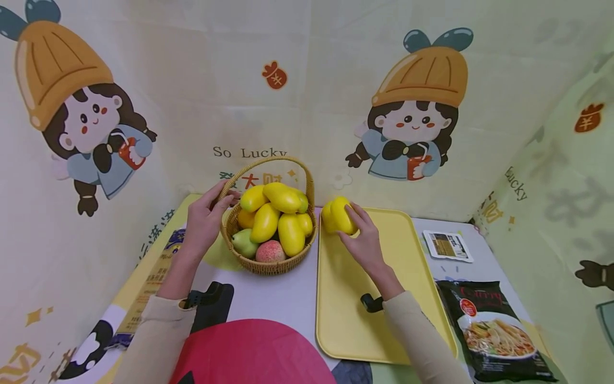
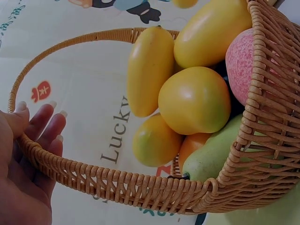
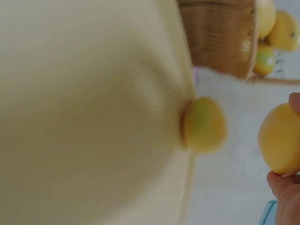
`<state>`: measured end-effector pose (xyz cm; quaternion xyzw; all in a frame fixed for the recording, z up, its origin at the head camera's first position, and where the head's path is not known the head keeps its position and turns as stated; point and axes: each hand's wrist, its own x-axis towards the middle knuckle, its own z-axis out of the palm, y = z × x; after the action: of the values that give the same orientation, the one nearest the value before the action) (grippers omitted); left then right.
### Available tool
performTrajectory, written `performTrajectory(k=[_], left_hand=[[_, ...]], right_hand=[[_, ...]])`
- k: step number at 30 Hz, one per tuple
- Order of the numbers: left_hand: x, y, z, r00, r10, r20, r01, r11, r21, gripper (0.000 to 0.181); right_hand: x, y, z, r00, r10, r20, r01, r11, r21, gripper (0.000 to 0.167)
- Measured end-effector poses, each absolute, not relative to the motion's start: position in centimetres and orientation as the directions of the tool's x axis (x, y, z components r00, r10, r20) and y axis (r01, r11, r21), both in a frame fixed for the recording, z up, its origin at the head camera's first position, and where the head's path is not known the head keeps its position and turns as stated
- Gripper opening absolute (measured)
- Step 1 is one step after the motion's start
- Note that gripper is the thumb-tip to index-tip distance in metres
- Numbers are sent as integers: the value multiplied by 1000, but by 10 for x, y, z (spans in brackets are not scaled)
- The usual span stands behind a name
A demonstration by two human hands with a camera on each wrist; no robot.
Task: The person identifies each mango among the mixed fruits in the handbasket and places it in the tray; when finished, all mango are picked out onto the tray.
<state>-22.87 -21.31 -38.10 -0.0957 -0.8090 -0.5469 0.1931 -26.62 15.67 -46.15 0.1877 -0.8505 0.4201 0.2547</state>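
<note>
A wicker basket [image 1: 268,266] heaped with fruit stands left of a yellow tray [image 1: 384,320]. Several yellow mangoes [image 1: 265,222] fill it, with a green pear-like fruit [image 1: 244,244] and a pink peach [image 1: 271,252] at the near side. My left hand [image 1: 203,218] holds the left side of the basket's handle [image 2: 98,180], which passes between thumb and fingers. Over the tray's far left corner, my right hand [image 1: 364,240] pinches a yellow mango [image 3: 281,140] between thumb and fingers. Another mango [image 3: 205,124] lies at the tray's edge, partly hidden behind the held one in the head view.
Right of the tray lie a black noodle packet [image 1: 501,330] and, farther back, a small white packet [image 1: 447,246]. A long package [image 1: 148,288] lies along the left side of the table, partly behind the left forearm. A printed cloth backdrop [image 1: 326,106] rises behind the table.
</note>
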Motion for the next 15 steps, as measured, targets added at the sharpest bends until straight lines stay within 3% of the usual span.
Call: performTrajectory(k=[15], left_hand=[[-227,-212,-377,-929,-71,364,305,412,859,50]], right_hand=[[-295,199,-495,-934,-83,347,-301,705,-643,62]])
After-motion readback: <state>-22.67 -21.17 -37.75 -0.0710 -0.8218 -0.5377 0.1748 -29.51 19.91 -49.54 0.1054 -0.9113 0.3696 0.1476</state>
